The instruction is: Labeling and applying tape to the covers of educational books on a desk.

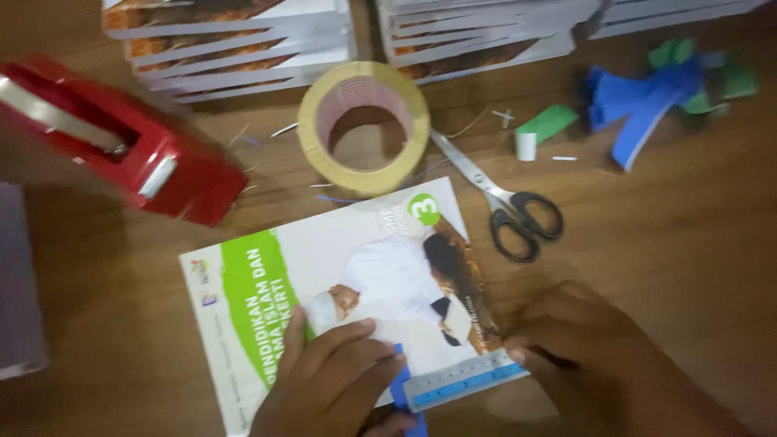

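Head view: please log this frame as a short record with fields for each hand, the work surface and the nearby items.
left hand: pressed flat on a book with a white and green cover
right hand: fingertips on the end of a blue ruler at the book's edge
surface: wooden table
above the book: tape roll, scissors, red tape dispenser
far edge: book stacks
top right: blue and green scraps

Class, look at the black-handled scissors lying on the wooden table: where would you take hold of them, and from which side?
Grip the scissors by the black handle loops, coming from the near right. The loops point towards the right hand with bare table around them, while the closed blade tips run up under the tape roll.
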